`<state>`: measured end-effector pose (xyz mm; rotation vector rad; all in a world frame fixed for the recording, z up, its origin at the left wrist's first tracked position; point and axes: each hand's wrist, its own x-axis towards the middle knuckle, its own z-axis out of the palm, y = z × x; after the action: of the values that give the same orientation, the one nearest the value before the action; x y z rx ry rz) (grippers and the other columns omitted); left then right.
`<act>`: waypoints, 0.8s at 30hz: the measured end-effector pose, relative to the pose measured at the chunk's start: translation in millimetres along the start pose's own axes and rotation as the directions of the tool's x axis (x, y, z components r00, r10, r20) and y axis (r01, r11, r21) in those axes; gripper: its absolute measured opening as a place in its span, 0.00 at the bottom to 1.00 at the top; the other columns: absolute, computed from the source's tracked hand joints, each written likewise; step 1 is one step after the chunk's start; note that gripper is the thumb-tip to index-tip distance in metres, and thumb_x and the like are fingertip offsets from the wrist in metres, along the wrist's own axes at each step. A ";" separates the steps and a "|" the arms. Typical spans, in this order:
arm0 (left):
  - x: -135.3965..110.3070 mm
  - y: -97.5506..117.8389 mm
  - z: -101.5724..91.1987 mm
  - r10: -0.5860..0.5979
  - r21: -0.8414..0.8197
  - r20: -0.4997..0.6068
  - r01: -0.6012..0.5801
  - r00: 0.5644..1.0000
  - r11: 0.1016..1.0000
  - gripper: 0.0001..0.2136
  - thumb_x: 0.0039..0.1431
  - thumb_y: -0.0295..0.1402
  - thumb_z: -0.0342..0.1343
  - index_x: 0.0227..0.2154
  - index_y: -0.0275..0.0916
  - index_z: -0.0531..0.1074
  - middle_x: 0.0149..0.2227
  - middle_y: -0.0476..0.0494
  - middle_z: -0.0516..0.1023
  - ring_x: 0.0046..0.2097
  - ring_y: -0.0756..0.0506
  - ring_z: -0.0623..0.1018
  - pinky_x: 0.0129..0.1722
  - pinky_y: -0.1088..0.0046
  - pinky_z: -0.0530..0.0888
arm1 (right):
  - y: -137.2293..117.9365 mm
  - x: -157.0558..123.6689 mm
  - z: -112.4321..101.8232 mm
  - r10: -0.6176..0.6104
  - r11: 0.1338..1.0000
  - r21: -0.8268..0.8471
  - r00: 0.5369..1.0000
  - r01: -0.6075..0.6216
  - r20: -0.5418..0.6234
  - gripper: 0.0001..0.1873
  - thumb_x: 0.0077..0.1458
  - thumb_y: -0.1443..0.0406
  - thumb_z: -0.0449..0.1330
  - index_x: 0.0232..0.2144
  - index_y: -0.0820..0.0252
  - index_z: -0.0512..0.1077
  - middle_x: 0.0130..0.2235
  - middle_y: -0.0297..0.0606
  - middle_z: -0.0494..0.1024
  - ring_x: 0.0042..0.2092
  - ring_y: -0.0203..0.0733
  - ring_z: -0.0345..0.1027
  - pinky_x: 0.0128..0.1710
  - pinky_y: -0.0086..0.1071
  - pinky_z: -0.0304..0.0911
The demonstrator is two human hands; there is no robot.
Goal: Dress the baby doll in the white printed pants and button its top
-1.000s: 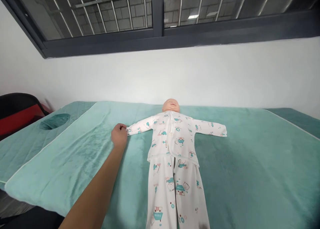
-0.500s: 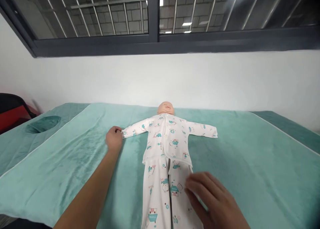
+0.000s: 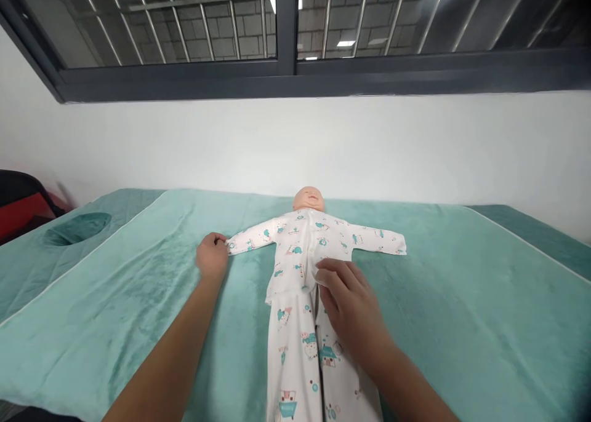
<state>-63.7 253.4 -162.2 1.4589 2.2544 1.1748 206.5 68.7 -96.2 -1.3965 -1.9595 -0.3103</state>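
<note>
A baby doll (image 3: 308,198) lies on its back on a teal blanket (image 3: 462,286), dressed in white printed pyjamas (image 3: 300,250), arms spread wide. My left hand (image 3: 212,256) is closed on the cuff of the doll's near-left sleeve (image 3: 249,240). My right hand (image 3: 348,299) rests on the doll's belly, fingers curled at the lower front edge of the pyjama top. I cannot tell whether it pinches the cloth. The pyjama trousers (image 3: 305,360) run down to the frame's bottom edge.
The blanket covers a wide bed that stands against a white wall (image 3: 323,145) under a dark-framed window (image 3: 286,34). A round hollow (image 3: 76,228) dents the bedding at far left. A black and red chair (image 3: 21,203) stands beyond the left edge.
My right hand came into view from the lower right and moved up onto the doll's belly. My left hand kept hold of the sleeve cuff.
</note>
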 end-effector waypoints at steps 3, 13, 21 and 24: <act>-0.4 0.9 -1.0 -0.005 0.003 0.001 0.005 1.000 1.000 0.11 0.51 0.28 0.48 0.29 0.43 0.75 0.32 0.45 0.79 0.32 0.45 0.73 0.29 0.73 0.62 | 0.1 -1.7 1.9 -0.074 0.997 -0.005 0.997 0.074 0.031 0.16 0.56 0.79 0.47 0.37 0.59 0.70 0.54 0.42 0.71 0.54 0.46 0.63 0.48 0.41 0.62; 1.5 -1.1 1.4 -0.002 0.000 -0.002 0.002 1.000 1.000 0.10 0.52 0.28 0.47 0.29 0.43 0.75 0.32 0.46 0.79 0.32 0.45 0.73 0.28 0.73 0.61 | -2.6 -6.3 7.1 0.044 0.992 -0.125 0.996 -0.034 0.078 0.07 0.59 0.68 0.56 0.39 0.56 0.73 0.59 0.39 0.66 0.60 0.51 0.57 0.57 0.52 0.57; 2.3 -3.9 3.1 0.013 -0.003 -0.001 -0.013 1.000 1.000 0.11 0.51 0.28 0.47 0.29 0.43 0.75 0.31 0.46 0.79 0.31 0.45 0.73 0.29 0.73 0.61 | -0.5 1.7 5.2 -0.056 0.991 -0.123 0.998 0.059 0.030 0.10 0.58 0.73 0.53 0.32 0.59 0.72 0.56 0.39 0.71 0.57 0.48 0.62 0.58 0.50 0.57; 2.6 -4.2 3.6 0.015 -0.001 -0.003 -0.015 1.000 1.000 0.11 0.52 0.28 0.47 0.29 0.43 0.75 0.31 0.46 0.79 0.32 0.45 0.73 0.29 0.73 0.61 | 3.5 0.2 -5.0 -0.138 0.984 -0.109 0.989 0.142 0.043 0.09 0.59 0.73 0.52 0.33 0.59 0.71 0.56 0.40 0.71 0.58 0.47 0.61 0.60 0.51 0.55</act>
<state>-65.7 256.5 -167.0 1.4766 2.2483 1.1838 211.6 67.5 -93.2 -1.3437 -2.1024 -0.4707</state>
